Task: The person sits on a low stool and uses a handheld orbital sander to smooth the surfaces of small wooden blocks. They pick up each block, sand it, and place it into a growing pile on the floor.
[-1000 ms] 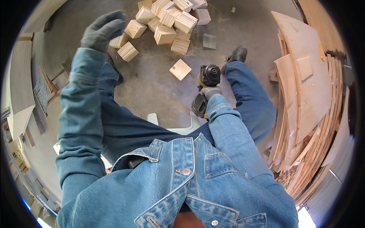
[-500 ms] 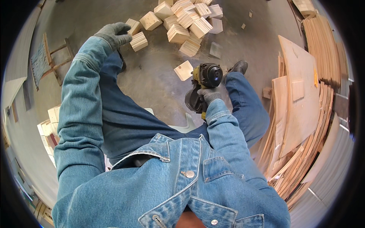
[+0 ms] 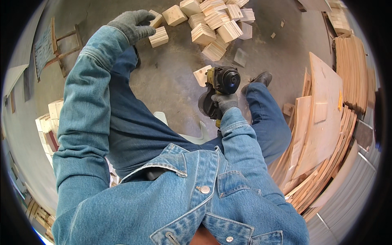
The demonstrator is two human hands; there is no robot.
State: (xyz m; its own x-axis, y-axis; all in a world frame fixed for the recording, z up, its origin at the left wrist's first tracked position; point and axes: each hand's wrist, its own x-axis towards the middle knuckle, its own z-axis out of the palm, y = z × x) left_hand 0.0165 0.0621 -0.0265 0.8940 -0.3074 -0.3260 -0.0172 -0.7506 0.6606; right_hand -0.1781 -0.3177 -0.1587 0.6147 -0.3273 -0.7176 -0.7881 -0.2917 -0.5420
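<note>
My left hand (image 3: pixel 134 25), in a grey glove, reaches out at the upper left with thumb and fingers apart and nothing visible between them. Just beyond its fingers are two wooden blocks, the closer one a layered wooden block (image 3: pixel 159 37). My gloved right hand (image 3: pixel 225 102) is wrapped round the handle of a black and yellow coil nail gun (image 3: pixel 226 80), held upright between my knees. Partly behind the nail gun, a square piece of wood (image 3: pixel 201 76) lies on the floor. A heap of wooden blocks (image 3: pixel 215 19) is spread at the top middle.
Plywood sheets (image 3: pixel 322 118) lean in a stack at the right, with more stacked boards (image 3: pixel 350 73) beyond. A wooden frame (image 3: pixel 61 49) stands at the far left. Stacked pale blocks (image 3: pixel 48 126) are beside my left arm. A pale plastic seat edge (image 3: pixel 196 138) shows under me.
The view has shifted slightly, so the blocks sit lower and further right. My left hand stays beside the near blocks, fingers still apart. My right hand keeps holding the nail gun.
</note>
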